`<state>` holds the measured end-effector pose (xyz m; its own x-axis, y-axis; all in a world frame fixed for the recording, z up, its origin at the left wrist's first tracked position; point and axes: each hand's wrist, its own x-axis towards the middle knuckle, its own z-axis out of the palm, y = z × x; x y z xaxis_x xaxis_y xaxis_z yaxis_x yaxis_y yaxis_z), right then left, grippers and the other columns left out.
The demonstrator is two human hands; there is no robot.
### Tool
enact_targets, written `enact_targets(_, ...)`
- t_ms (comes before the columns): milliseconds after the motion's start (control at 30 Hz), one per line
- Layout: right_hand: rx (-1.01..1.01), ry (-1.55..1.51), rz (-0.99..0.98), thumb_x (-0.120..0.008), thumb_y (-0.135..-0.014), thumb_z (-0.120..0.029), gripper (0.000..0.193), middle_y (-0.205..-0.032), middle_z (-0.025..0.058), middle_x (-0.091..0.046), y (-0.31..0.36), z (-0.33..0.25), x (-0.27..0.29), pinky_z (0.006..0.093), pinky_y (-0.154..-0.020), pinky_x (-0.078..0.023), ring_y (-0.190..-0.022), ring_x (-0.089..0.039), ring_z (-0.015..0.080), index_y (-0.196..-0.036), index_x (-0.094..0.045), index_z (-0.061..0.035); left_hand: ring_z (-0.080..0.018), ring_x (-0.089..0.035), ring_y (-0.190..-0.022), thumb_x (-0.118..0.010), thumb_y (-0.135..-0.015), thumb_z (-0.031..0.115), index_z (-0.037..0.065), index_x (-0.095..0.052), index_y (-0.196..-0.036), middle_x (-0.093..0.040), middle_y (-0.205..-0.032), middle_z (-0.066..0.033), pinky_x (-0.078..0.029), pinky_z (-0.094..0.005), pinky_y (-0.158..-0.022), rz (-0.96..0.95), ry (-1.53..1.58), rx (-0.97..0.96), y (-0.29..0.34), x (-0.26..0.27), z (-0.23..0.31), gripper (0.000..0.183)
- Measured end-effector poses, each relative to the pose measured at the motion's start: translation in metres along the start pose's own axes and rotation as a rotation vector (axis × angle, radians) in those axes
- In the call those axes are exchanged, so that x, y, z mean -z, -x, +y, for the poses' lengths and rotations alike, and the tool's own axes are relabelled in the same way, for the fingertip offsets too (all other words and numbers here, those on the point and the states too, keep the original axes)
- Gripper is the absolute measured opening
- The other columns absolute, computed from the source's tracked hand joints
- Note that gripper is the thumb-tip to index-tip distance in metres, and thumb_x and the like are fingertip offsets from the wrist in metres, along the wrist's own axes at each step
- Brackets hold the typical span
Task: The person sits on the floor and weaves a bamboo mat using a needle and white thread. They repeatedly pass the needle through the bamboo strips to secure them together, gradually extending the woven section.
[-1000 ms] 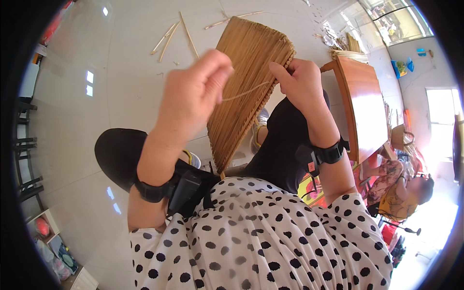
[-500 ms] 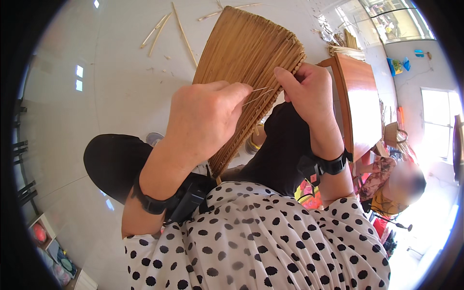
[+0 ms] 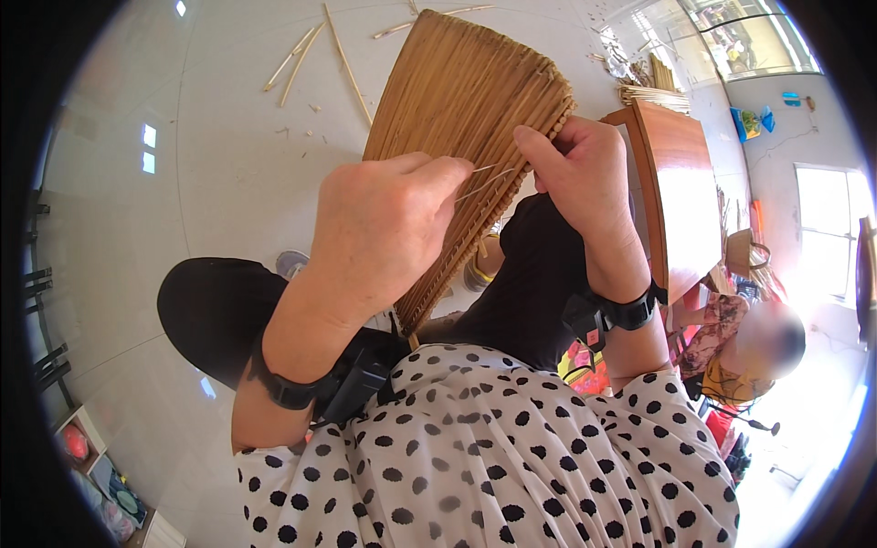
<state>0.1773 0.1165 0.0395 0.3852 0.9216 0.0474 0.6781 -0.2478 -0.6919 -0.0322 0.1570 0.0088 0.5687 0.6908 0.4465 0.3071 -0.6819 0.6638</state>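
Observation:
A stiff, fan-shaped panel of brown plant strips (image 3: 457, 87) stands tilted in front of me, narrowing toward my lap. A stitched, corded edge runs down its right side. My left hand (image 3: 393, 219) lies over the panel's left part, thumb and fingers pinched together on a thin pale thread (image 3: 482, 186). That thread runs from the fingertips toward the corded edge; whether a needle is with it I cannot tell. At the upper right, my right hand (image 3: 585, 173) grips the edge, thumb on the face and other fingers behind, partly hidden.
Loose pale strips (image 3: 343, 64) lie on the light tiled floor beyond the panel. To the right stands a wooden table (image 3: 681, 183), with bundled stalks (image 3: 653, 100) behind it. A basket (image 3: 744, 251) and another person (image 3: 731, 352) are farther right. Low shelves (image 3: 110, 475) stand at lower left.
Almost nothing differs. Both hands and the panel have shifted very slightly to the left, with the same grips kept.

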Motion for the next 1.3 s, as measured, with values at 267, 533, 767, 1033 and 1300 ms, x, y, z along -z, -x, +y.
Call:
enact_targets(267,-0.026,-0.014,0.019,-0.076,-0.079,-0.028,0.039,-0.049,0.0082,-0.054,-0.002,0.0,-0.002,0.0315,-0.048,-0.045,-0.047,-0.05,0.0105,-0.065,-0.063,0.0061,-0.0311,-0.066,-0.066,-0.071,-0.081,0.003,0.007,-0.074,-0.099,-0.068,-0.075,-0.0083,-0.052,-0.0399,-0.057,0.01,-0.007,-0.004,0.0,0.0,-0.002,0.018)
enact_targets(533,-0.011,-0.033,0.027,-0.076,-0.079,-0.028,0.038,-0.049,0.0088,-0.056,-0.001,-0.002,-0.002,0.0317,-0.048,-0.046,-0.047,-0.051,0.0111,-0.066,-0.064,0.0064,-0.0309,-0.066,-0.064,-0.071,-0.082,0.004,0.007,-0.074,-0.099,-0.066,-0.073,-0.0081,-0.051,-0.04,-0.056,0.005,-0.005,-0.008,0.0,0.002,-0.001,0.018)
enact_targets(767,0.007,0.042,0.018,-0.074,-0.079,-0.027,0.037,-0.05,0.0092,-0.057,0.0,-0.006,-0.002,0.0321,-0.049,-0.046,-0.047,-0.052,0.012,-0.067,-0.065,0.0062,-0.0287,-0.064,-0.063,-0.07,-0.079,0.005,0.009,-0.072,-0.093,-0.062,-0.07,-0.0062,-0.049,-0.0384,-0.053,-0.004,-0.142,-0.061,0.001,0.004,0.001,0.015)
enact_targets(1033,0.059,-0.07,-0.034,-0.071,-0.08,-0.028,0.037,-0.05,0.0128,-0.057,-0.004,-0.022,-0.019,0.0347,-0.05,-0.048,-0.046,-0.055,0.0191,-0.064,-0.064,0.0049,-0.0263,-0.061,-0.06,-0.071,-0.078,-0.004,0.007,-0.075,-0.1,-0.063,-0.071,-0.0074,-0.046,-0.0348,-0.052,-0.034,-0.245,-0.133,-0.006,0.029,-0.01,0.025)
enact_targets(1300,0.128,-0.172,-0.055,-0.074,-0.082,-0.033,0.037,-0.063,0.0134,-0.066,0.001,-0.035,-0.04,0.0359,-0.058,-0.054,-0.053,-0.064,0.0256,-0.083,-0.07,0.0043,-0.0232,-0.065,-0.066,-0.068,-0.087,-0.004,0.002,-0.075,-0.101,-0.071,-0.082,-0.0114,-0.048,-0.0293,-0.059,-0.015,-0.17,-0.053,-0.002,0.05,-0.023,0.016)
